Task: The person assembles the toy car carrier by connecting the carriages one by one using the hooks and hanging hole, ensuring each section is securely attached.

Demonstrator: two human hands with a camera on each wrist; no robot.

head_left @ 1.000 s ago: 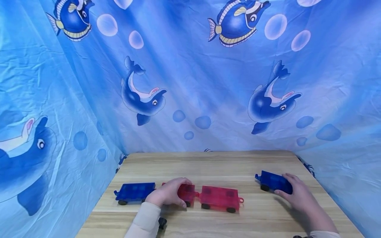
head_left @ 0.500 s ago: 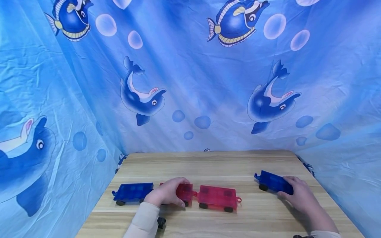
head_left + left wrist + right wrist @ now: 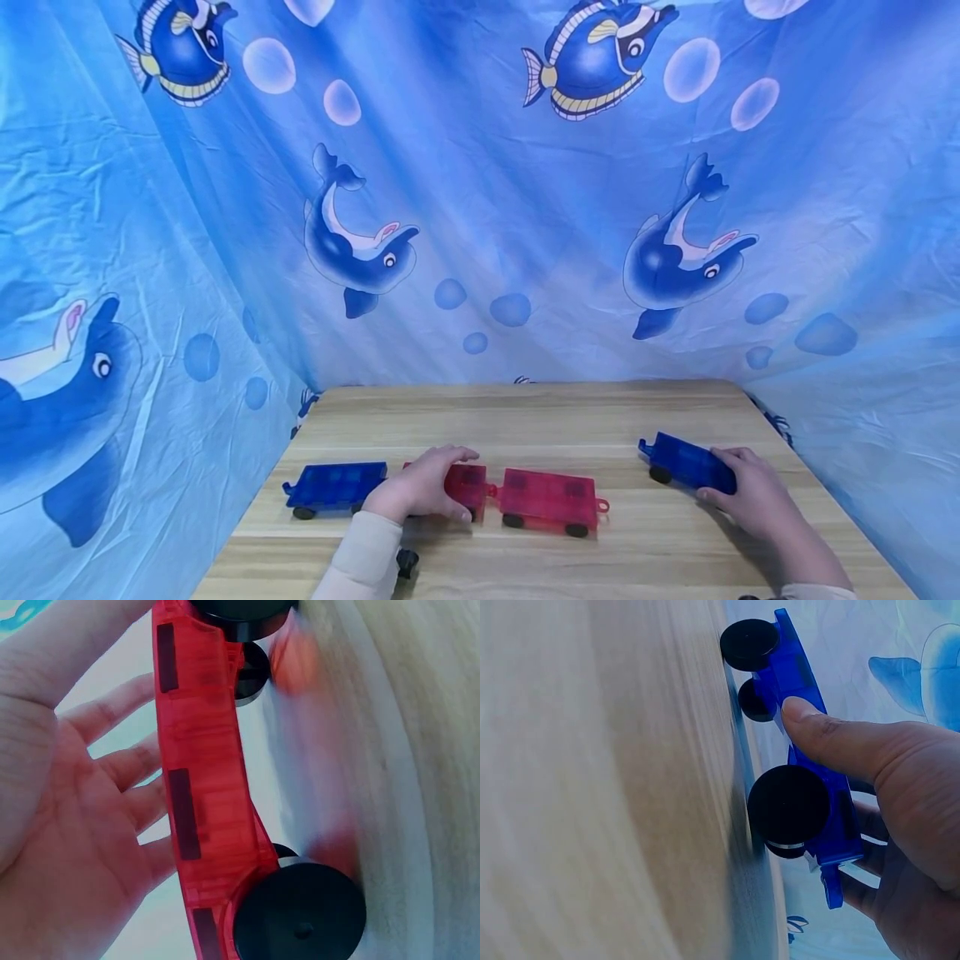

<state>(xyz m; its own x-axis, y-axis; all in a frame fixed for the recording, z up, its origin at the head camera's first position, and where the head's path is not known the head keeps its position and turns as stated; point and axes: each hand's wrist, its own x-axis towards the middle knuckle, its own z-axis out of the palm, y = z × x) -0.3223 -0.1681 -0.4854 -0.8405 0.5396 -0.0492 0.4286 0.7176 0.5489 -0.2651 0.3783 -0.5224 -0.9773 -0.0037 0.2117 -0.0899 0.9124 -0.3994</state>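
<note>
My left hand point(image 3: 426, 485) spans a translucent red toy train car point(image 3: 467, 483), thumb on the near side and fingers over the far side. In the left wrist view, black wheels and dark strips show along that red car point(image 3: 202, 757). A second red car point(image 3: 547, 496) adjoins it on the right, with a ring coupling at the gap. To the left sits a blue car point(image 3: 337, 485), its right end partly hidden by the hand. My right hand point(image 3: 757, 492) grips another blue car point(image 3: 832, 795) by its right end, its hook pointing left and its wheels close to the tabletop.
The wooden table point(image 3: 540, 417) has a blue sea-print curtain point(image 3: 480, 208) behind it and at both sides. A small black object point(image 3: 407, 562) shows beside the left sleeve. Bare wood lies between the red cars and the right-hand blue car.
The row of cars at my left hand has slid very slightly left. My right thumb has shifted a little toward the right end of its blue car. Otherwise little differs.
</note>
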